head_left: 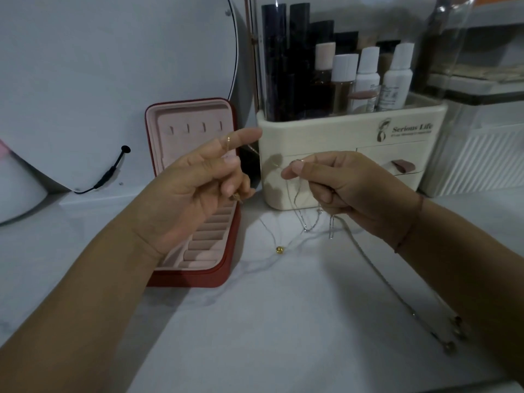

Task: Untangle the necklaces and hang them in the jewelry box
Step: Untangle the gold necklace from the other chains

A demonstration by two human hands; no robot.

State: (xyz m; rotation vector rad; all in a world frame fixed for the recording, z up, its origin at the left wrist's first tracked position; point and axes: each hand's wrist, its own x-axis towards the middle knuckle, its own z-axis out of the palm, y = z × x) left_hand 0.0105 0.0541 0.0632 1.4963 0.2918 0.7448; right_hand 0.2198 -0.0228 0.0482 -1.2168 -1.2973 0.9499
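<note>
A red jewelry box [224, 268] with pink lining stands open on the white table, its lid upright with several small hooks [195, 128]. My left hand [198, 182] hovers over the box, a thin gold chain [227, 141] looped around the raised index finger and pinched lower down. My right hand [346, 188] pinches a bunch of thin silver necklaces [300, 211] that hang down to the table. A small gold bead pendant [279, 249] lies on the table below. Another chain [380, 276] trails along the table to the right, under my right forearm.
A cream cosmetics organiser [354, 131] with bottles and a drawer stands right behind my hands. A round mirror [113, 80] with a black cable leans at the back left. A white ribbed container [476, 163] sits at the far right. The marbled tabletop [269, 321] spreads in front.
</note>
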